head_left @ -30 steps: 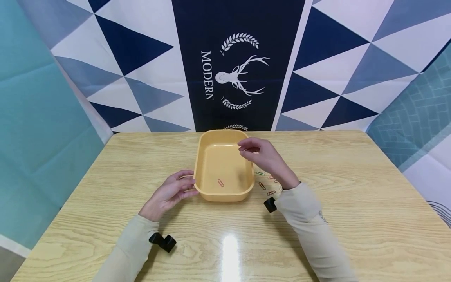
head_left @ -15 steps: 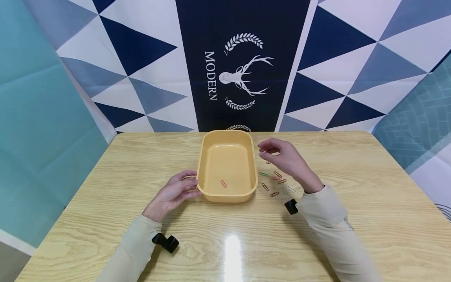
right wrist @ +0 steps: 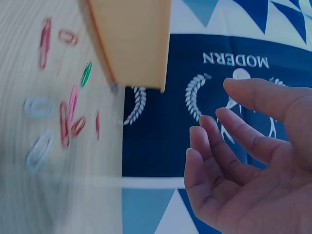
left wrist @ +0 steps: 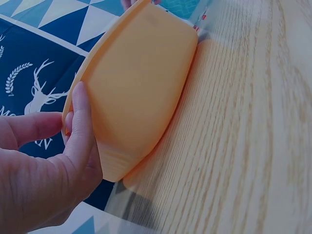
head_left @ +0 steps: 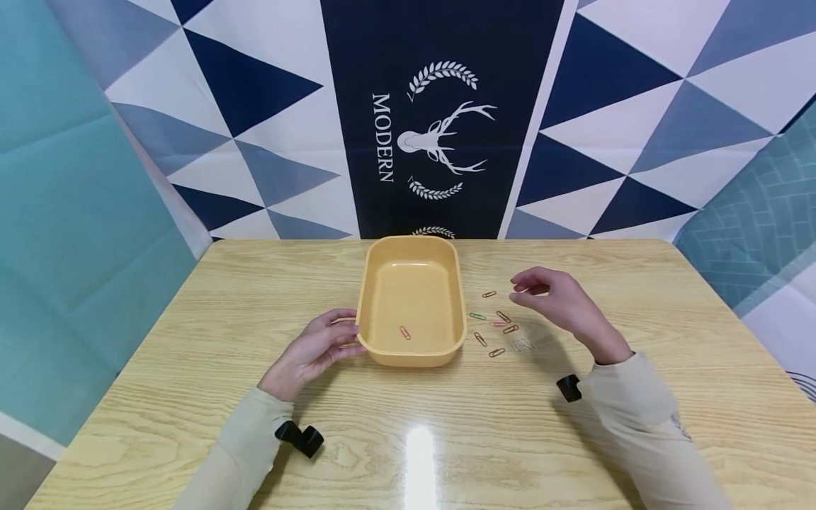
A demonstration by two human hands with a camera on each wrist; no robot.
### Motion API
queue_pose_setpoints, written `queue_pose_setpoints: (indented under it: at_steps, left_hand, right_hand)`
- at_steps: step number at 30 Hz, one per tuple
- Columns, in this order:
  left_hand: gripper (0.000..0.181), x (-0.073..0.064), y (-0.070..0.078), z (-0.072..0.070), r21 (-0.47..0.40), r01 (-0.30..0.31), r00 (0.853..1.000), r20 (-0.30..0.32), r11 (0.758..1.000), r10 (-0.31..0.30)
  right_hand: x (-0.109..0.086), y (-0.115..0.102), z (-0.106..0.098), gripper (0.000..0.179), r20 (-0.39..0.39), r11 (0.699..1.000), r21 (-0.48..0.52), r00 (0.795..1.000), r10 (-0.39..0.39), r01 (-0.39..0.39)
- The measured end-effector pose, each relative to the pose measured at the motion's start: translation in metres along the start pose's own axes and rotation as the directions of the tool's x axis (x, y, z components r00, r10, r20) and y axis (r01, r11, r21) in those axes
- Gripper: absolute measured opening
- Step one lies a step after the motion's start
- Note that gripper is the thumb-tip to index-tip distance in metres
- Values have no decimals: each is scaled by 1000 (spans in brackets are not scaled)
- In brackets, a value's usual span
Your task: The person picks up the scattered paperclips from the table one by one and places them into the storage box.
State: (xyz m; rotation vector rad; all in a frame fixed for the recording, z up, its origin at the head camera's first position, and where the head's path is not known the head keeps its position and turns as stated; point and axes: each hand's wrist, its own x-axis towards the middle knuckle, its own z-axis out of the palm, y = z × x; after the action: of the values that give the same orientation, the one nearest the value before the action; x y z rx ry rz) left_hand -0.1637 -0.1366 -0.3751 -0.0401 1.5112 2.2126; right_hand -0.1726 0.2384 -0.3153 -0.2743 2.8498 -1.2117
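Note:
A yellow plastic tub (head_left: 411, 359) stands on the table with one pink paper clip (head_left: 404, 332) lying inside it. At its left side my left hand (head_left: 312, 350) pinches the rim between thumb and fingers, seen close up in the left wrist view. My right hand (head_left: 557, 297) hovers to the right of the loose clips, its fingers loosely curved and holding nothing. Between the tub and that hand lie several paper clips: a green paper clip (head_left: 477, 316), a brown-orange paper clip (head_left: 481, 339), others of similar colour, and pale paper clips (head_left: 524, 344).
The wooden table (head_left: 357, 425) reaches back to a patterned cloth (head_left: 440, 42) hung behind it. A black wrist mount (head_left: 301, 438) juts from the left sleeve, and another black mount (head_left: 569, 388) from the right.
From above the tub's right rim, my right hand has moved right and slightly toward me, uncovering the loose paper clips. My left hand stays at the tub; the head view has shifted a little.

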Motion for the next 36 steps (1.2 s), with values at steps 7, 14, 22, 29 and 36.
queue_pose_setpoints:
  at_steps: [7, 14, 22, 29, 36]
  left_hand:
    - [40, 0, -2, -1, 17, -4, 1000, 5, 1000, 4]
    - [45, 0, -3, -1, 8, 1, 1000, 11, 1000, -1]
    - [39, 0, -1, -1, -8, 1, 1000, 27, 1000, -1]
    - [37, 1, -1, -2, -37, 14, 999, 32, 999, -12]
    - [32, 2, -2, -3, -29, 15, 1000, 26, 999, -14]
  right_hand:
    - [-2, 15, -9, 39, 42, 998, 22, 998, 56, -57]
    - [-5, 30, -11, 42, 93, 996, 15, 992, 88, -90]
    - [0, 49, -12, 40, 204, 983, -33, 961, 185, -182]
    - [1, 59, -9, 38, 245, 976, -77, 945, 218, -205]
    - [2, 59, -2, 40, 271, 974, -109, 936, 223, -201]
